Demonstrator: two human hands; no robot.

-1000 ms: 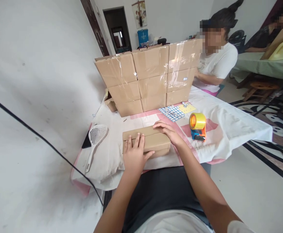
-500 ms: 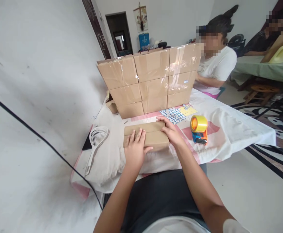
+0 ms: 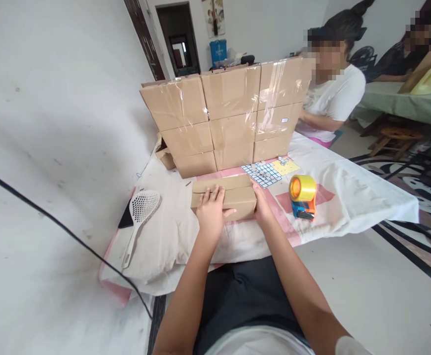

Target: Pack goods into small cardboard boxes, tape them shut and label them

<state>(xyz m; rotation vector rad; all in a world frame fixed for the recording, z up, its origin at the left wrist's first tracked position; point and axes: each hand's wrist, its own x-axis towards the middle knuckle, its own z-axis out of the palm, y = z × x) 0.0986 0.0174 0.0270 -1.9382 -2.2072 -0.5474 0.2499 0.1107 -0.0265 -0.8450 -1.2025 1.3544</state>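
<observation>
A small closed cardboard box (image 3: 235, 198) lies in front of me, its flap seam running along the top. My left hand (image 3: 211, 209) rests flat on its left part, fingers stretched over the seam and thumb out to the side. Around the right end of the box my right hand (image 3: 262, 204) is wrapped; some of its fingers are hidden behind that end. To the right stands a tape dispenser (image 3: 304, 209) with a yellow roll of tape (image 3: 307, 187). On the left lies a white slotted skimmer (image 3: 144, 207).
Stacked cardboard boxes (image 3: 233, 130) under clear film form a wall across the cloth-covered table (image 3: 363, 197). A blue grid sheet (image 3: 257, 173) with small pieces lies before them. Behind the stack sits a person (image 3: 348, 93) in white. A black cable (image 3: 60, 222) crosses at left.
My right hand has slid from the far right corner down to the box's right end. The box has turned slightly and its near side shows more. My left hand stays on top.
</observation>
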